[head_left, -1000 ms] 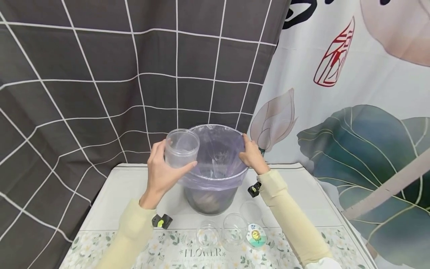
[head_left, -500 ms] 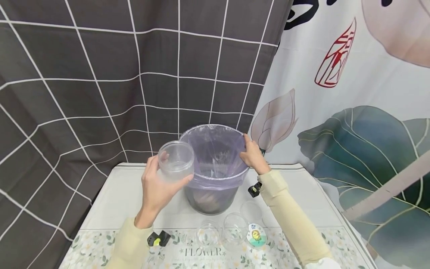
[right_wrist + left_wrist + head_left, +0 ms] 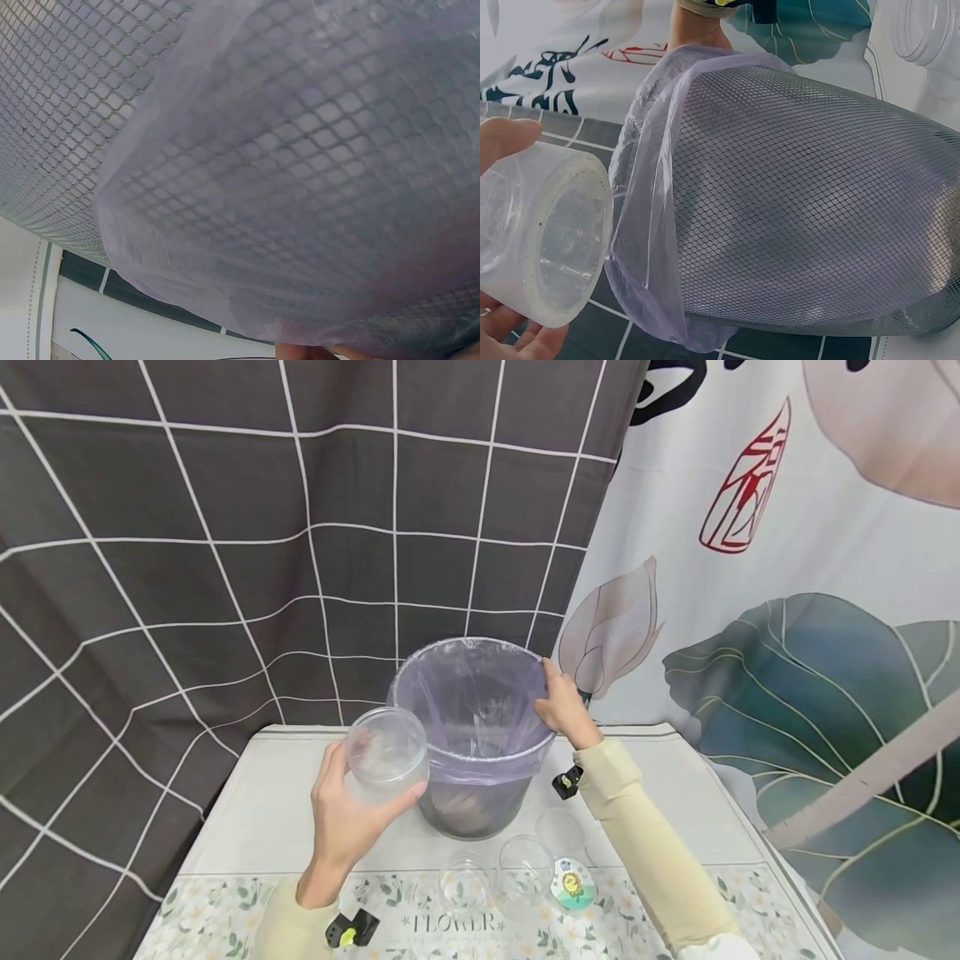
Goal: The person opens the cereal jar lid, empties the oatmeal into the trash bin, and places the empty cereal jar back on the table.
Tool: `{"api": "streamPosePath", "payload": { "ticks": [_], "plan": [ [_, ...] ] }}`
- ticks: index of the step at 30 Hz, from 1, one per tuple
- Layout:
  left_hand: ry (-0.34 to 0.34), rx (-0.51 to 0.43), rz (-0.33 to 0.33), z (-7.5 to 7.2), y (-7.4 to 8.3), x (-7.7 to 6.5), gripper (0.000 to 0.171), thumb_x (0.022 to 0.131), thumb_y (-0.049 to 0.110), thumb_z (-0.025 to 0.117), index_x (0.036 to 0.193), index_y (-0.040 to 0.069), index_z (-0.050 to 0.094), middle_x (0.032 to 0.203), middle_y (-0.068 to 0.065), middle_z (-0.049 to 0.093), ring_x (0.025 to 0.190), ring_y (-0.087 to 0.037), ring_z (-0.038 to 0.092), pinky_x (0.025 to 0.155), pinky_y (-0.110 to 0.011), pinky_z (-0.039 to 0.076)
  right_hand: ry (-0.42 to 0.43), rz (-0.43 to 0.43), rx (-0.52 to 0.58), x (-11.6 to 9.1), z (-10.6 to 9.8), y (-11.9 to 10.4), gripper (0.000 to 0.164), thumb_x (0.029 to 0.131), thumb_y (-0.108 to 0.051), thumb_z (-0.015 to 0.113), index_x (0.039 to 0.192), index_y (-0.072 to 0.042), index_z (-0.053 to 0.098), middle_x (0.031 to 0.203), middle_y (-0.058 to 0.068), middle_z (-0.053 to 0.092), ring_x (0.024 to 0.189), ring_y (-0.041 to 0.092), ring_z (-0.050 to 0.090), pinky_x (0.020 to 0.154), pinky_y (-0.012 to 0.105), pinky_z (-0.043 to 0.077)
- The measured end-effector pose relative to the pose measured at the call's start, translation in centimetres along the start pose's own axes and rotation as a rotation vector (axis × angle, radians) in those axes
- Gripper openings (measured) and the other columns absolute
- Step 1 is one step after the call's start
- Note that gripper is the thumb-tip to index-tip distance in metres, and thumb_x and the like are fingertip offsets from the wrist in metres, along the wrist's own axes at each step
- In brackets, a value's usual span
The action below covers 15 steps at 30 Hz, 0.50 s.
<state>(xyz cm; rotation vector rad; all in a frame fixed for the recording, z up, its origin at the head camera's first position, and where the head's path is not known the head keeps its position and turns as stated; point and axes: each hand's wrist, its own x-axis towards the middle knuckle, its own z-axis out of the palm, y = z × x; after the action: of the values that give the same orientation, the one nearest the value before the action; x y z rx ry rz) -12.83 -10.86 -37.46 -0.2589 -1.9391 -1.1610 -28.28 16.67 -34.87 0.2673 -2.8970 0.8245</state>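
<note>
My left hand (image 3: 341,831) grips a clear plastic jar (image 3: 386,752) from the side, thumb toward the bin. In the left wrist view, the base of the jar (image 3: 570,232) faces the bin and overlaps the edge of its bag. The bin (image 3: 468,810) is grey wire mesh, standing on the table with a thin purple bag (image 3: 491,768) folded over its rim. At the bin's right side, my right hand (image 3: 567,712) grips the bagged rim. The right wrist view is mostly filled by the bag (image 3: 225,262), with fingers (image 3: 296,351) showing at its bottom edge.
In front of the bin, several clear round plastic pieces lie on the table (image 3: 277,802), including a jar (image 3: 523,870), another jar (image 3: 463,883) and a disc with a sunflower picture (image 3: 572,887). A dark checked curtain (image 3: 337,568) hangs behind.
My left hand has drawn the jar down and slightly left, from beside the bin's mouth to lower in front of its left side. My right hand keeps its place on the rim.
</note>
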Motion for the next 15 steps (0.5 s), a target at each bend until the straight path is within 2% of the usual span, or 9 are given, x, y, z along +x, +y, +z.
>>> {"api": "streamPosePath", "payload": {
  "ticks": [15],
  "plan": [
    [-0.049,-0.018,-0.027,-0.4,0.2,-1.7,0.089,0.039,0.031,0.082,0.117,0.013,0.046,0.105,0.001,0.048,0.094,-0.019,0.047,0.081,-0.038,0.036,0.011,0.001,0.004,-0.1,0.0,0.0,0.073,0.065,-0.003,0.045,0.132,-0.002,0.016,0.1,0.02,0.047,0.099,0.034,0.037,0.079,0.044,0.035]
  ]
}}
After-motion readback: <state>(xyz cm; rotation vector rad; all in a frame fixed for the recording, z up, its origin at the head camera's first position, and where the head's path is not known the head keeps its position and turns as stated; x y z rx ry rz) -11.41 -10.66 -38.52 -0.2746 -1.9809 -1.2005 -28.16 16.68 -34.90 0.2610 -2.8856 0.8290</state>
